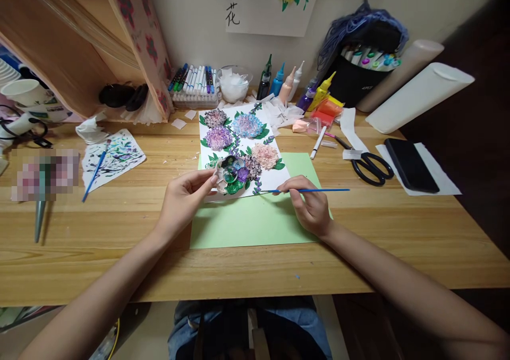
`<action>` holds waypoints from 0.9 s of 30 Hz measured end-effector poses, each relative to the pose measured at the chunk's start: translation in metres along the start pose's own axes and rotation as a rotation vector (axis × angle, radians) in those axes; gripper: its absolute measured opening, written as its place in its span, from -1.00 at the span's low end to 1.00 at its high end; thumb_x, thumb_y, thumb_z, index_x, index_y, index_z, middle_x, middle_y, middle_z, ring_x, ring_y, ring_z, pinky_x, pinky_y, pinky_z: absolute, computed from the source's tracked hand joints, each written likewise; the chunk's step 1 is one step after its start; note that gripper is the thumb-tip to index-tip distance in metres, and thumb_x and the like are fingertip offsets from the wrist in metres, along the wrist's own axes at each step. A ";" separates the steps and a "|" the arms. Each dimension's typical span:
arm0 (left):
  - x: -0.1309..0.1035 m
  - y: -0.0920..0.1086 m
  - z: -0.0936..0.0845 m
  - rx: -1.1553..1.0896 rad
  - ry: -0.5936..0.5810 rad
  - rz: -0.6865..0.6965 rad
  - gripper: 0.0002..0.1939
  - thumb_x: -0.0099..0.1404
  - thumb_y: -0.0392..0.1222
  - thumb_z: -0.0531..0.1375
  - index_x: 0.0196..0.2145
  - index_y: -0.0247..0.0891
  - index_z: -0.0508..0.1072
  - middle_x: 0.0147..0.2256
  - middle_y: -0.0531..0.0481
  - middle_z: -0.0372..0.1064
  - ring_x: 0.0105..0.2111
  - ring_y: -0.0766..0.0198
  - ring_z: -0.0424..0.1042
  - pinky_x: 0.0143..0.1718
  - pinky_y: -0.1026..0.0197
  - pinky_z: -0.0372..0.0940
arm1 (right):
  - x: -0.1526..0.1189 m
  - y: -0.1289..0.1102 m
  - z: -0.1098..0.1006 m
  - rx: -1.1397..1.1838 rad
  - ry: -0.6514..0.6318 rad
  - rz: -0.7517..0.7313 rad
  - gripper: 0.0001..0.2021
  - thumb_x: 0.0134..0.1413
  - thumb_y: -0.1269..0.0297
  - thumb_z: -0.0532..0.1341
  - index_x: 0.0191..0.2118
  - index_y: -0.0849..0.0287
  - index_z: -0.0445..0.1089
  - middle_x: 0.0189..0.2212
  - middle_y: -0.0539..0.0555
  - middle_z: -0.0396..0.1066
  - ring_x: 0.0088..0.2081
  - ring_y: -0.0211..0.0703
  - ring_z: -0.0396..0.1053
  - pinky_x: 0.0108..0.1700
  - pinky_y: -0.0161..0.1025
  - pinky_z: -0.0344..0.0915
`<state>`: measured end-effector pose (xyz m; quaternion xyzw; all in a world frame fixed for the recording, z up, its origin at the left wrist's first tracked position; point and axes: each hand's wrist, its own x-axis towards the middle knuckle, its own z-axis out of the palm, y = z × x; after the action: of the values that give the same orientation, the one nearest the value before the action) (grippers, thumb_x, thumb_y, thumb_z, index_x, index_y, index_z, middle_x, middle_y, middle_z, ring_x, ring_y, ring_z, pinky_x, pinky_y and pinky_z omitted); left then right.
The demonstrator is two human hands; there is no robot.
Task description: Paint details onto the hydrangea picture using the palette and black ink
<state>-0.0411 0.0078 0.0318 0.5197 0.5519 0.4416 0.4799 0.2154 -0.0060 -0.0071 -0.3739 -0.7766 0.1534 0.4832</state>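
Between the thumb and fingers of my left hand [189, 195] is a small round paint palette [231, 175], its wells smeared with green, purple and dark paint. My right hand [308, 206] grips a thin blue paintbrush [324, 190], held almost level with its tip pointing left, close to the palette. Under both lies a white sheet [239, 158] covered in raised flower clusters in pink, purple, blue and peach with green leaves. The palette hides part of that sheet's lower left. A light green sheet [255, 224] sits beneath the white one.
Several paint bottles [286, 86], a marker box [195, 98] and a glass bowl [235, 83] line the back. Black scissors [370, 168] and a phone [411, 166] lie at right. A paint-stained tissue [113, 158] with another brush [95, 173] is at left.
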 end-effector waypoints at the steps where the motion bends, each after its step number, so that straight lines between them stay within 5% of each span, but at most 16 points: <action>1: 0.000 0.000 0.000 -0.002 0.000 0.000 -0.63 0.09 0.00 0.28 -0.20 -0.29 0.53 -0.18 -0.11 0.52 -0.26 0.19 0.50 -0.24 0.19 0.43 | 0.000 0.000 0.000 -0.006 -0.015 -0.002 -0.82 0.17 0.47 0.01 -0.23 0.12 0.31 -0.39 0.06 0.41 -0.30 -0.16 0.36 -0.25 -0.15 0.32; 27: -0.001 0.002 0.000 0.007 0.014 -0.008 -0.61 0.08 0.03 0.28 -0.20 -0.27 0.53 -0.20 -0.11 0.52 -0.27 0.17 0.50 -0.24 0.16 0.43 | -0.003 0.001 0.000 0.049 0.006 -0.003 -0.83 0.19 0.42 0.01 -0.22 0.10 0.32 -0.40 0.06 0.43 -0.31 -0.14 0.37 -0.29 -0.13 0.34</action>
<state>-0.0411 0.0073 0.0339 0.5159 0.5589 0.4415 0.4760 0.2163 -0.0073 -0.0095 -0.3613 -0.7716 0.1706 0.4950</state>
